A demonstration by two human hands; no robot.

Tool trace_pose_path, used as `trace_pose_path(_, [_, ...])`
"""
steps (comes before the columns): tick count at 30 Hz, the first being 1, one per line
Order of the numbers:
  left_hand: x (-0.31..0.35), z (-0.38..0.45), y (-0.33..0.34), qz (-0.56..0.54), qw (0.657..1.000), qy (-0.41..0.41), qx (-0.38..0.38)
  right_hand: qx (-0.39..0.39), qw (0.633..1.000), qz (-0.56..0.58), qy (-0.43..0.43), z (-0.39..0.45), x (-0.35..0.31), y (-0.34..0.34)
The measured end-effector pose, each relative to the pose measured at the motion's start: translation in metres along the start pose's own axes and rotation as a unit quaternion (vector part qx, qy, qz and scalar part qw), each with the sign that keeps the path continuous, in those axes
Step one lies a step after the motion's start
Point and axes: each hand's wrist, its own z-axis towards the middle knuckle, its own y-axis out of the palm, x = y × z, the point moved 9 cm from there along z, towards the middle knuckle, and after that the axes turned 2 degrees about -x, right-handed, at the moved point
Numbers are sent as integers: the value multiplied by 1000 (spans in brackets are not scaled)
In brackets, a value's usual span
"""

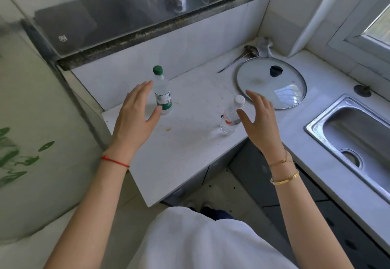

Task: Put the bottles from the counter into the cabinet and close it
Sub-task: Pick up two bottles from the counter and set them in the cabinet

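Two clear plastic bottles stand upright on the white counter (185, 159). The green-capped bottle (162, 91) with a green label is at the back left. My left hand (137, 112) is spread open just to its left, fingers beside it, thumb near its base. The white-capped bottle (231, 116) with a red and white label stands further right. My right hand (258, 121) is open right next to it, thumb almost touching its side. Neither bottle is gripped. Grey cabinet fronts (253, 167) show below the counter.
A glass pot lid (272, 85) lies flat behind the right hand, with a metal ladle (242, 55) beyond it. A steel sink (354, 138) is set into the counter at the right. A dark window ledge (147, 34) runs along the back wall.
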Motion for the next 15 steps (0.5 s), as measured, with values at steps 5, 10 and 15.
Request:
trace_pose_path(5, [-16, 56, 13, 21, 999, -31, 5, -30, 999, -27, 1, 36, 8, 16])
trace_pose_path(10, [-41, 109, 45, 27, 997, -59, -36, -76, 995, -62, 21, 54, 24, 39])
trace_pose_path(15, [-60, 145, 76, 31, 990, -101, -94, -103, 992, -52, 42, 58, 39, 54])
